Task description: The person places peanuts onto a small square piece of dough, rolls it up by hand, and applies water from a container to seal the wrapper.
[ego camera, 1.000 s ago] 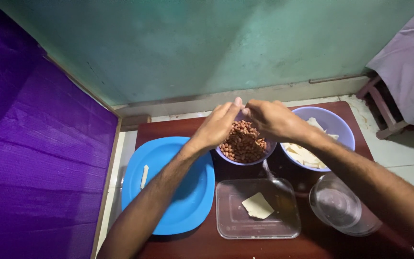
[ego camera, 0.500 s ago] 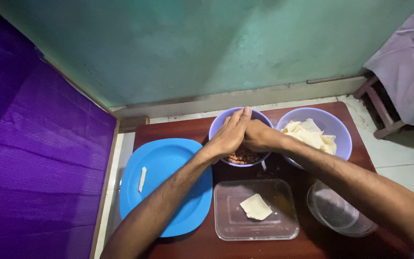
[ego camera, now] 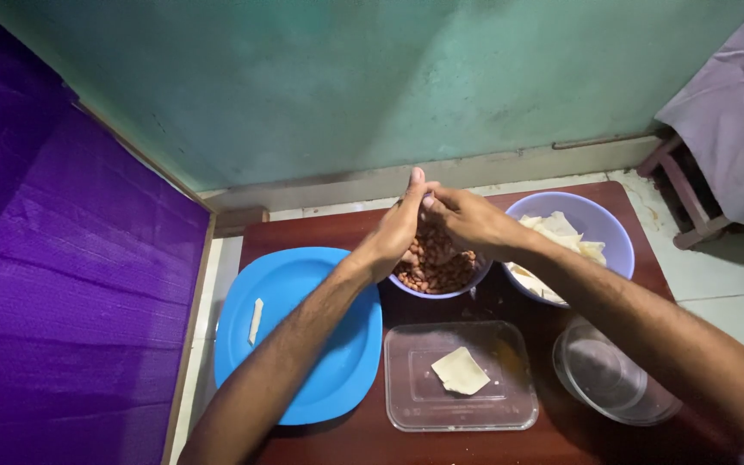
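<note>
One head-worn camera looks steeply down, close over the table [ego camera: 475, 435].

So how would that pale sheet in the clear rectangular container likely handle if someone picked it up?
The pale sheet looks thin and lies flat on the floor of the clear rectangular container, so it would probably feel light and flop. Its slightly uneven edges suggest soft dough that might tear if pinched hard, so it is probably fragile.
</note>
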